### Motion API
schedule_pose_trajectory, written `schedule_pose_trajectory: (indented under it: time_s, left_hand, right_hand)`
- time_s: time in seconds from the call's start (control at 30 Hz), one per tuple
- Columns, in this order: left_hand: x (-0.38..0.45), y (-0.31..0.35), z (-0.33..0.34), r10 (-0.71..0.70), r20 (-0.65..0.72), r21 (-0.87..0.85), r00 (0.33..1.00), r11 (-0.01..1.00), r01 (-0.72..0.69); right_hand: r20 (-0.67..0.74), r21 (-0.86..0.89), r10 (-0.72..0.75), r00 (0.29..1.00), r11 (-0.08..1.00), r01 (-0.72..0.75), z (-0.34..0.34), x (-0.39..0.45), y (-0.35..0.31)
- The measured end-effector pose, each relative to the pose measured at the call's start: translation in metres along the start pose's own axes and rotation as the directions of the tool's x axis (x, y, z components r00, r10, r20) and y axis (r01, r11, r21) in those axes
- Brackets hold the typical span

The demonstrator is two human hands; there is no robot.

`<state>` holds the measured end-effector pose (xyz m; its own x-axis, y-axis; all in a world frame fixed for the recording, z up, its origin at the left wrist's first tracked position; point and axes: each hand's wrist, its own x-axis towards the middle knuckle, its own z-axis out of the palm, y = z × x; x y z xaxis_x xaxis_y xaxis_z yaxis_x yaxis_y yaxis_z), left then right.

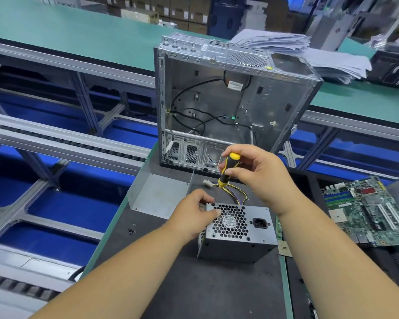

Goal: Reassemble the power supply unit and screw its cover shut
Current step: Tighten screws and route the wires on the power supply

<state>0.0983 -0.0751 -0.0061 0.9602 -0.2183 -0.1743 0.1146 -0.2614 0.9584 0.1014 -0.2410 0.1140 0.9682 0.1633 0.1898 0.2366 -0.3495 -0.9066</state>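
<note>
Off to the left ran the conveyor rails (62, 139) of the line, with blue floor showing beneath them. On the dark mat (193, 284) of the bench, near its left edge, lay a few small loose screws (131, 230), and behind them a bent sheet-metal cover (158, 195) sat open side up.

The person's left hand (193, 212) was curled against the near-left corner of the power supply unit (237, 229), thumb pressed on the perforated fan grille and fingers wrapped round the corner to steady it. The unit stood on the mat at the middle of the bench, grille and mains socket facing up, its yellow and black wires (233, 192) trailing away behind it.

Just above, the right hand (258, 173) pinched the yellow-and-black handle of a screwdriver (226, 173) between thumb and fingertips, the shaft pointing down to the unit's top-left corner, right by the left hand's fingers. Whether a screw sat under the tip I could not tell.

Behind stood an open computer case (228, 100) on its end, cables hanging inside. A stack of grey papers (308, 54) lay beyond it, and a green motherboard (366, 210) rested at the right.
</note>
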Motion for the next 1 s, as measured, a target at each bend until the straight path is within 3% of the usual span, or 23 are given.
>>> schedule_pose_trajectory:
  time_s: [0.33, 0.5, 0.57, 0.63, 0.7, 1.0]
  left_hand:
    - [-0.002, 0.002, 0.001, -0.022, -0.011, 0.000, 1.000, 1.000, 0.022]
    - [0.003, 0.001, 0.002, -0.092, -0.019, -0.156, 0.996, 0.984, 0.087]
    - [0.006, 0.001, 0.002, -0.124, -0.027, -0.195, 0.992, 0.974, 0.116]
    - [0.008, 0.002, 0.003, -0.155, -0.032, -0.222, 0.987, 0.964, 0.144]
    - [0.010, 0.004, 0.004, -0.169, -0.041, -0.223, 0.985, 0.962, 0.156]
    - [0.007, 0.011, 0.005, -0.146, -0.083, -0.081, 0.986, 0.987, 0.139]
  right_hand:
    - [-0.033, -0.142, -0.002, 0.999, 0.990, -0.002, 0.005, 0.001, -0.009]
    - [-0.052, -0.555, -0.060, 0.997, 0.831, 0.021, -0.004, -0.003, -0.014]
    - [-0.148, -0.477, -0.096, 0.984, 0.879, 0.014, -0.010, -0.006, -0.015]
    - [-0.264, -0.245, -0.081, 0.961, 0.969, 0.014, -0.015, -0.010, -0.015]
    - [-0.325, -0.094, -0.064, 0.943, 0.995, 0.035, -0.018, -0.013, -0.014]
    - [-0.365, 0.165, 0.026, 0.931, 0.986, 0.038, 0.001, -0.022, -0.010]
